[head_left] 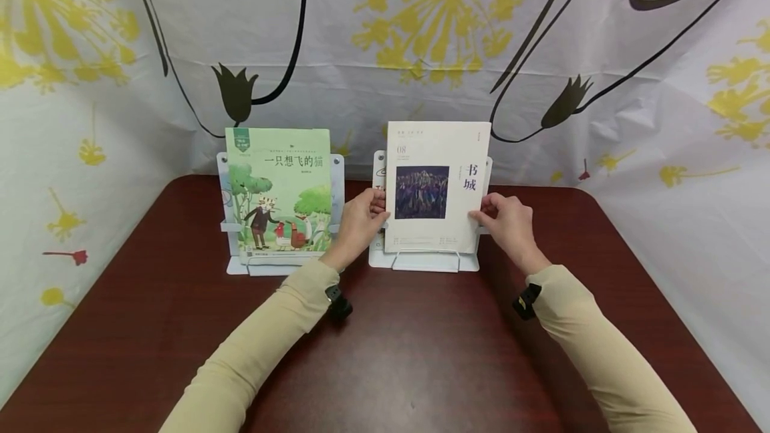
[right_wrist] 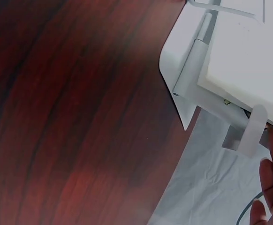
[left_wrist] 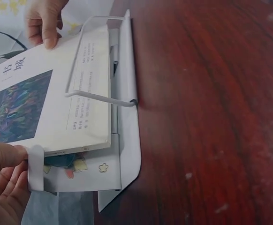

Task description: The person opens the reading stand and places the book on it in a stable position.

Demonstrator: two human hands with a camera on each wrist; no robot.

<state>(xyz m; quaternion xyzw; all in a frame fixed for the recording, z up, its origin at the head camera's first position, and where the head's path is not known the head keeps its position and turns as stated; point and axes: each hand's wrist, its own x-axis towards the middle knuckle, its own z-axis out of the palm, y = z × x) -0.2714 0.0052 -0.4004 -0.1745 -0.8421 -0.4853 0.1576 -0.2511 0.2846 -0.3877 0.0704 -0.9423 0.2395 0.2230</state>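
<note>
A white book (head_left: 421, 146) with a dark picture on its cover leans upright on a white metal book stand (head_left: 424, 263). At the book's left edge, my left hand (head_left: 358, 224) pinches it, thumb in front and fingers curled behind. The opposite edge is held by my right hand (head_left: 510, 222), its thumb on the cover. A wire holder (left_wrist: 106, 99) crosses the lower front of the book in the left wrist view. Close to the left thumb is a side clip (left_wrist: 35, 168) of the stand, and another clip (right_wrist: 254, 131) is by the right fingers.
To the left, a green picture book (head_left: 283, 182) leans on a second white stand (head_left: 237, 264). Both stands are on a dark red-brown table (head_left: 415, 346). Behind the table hangs a pale sheet (head_left: 337, 32) with yellow flowers and dark stems.
</note>
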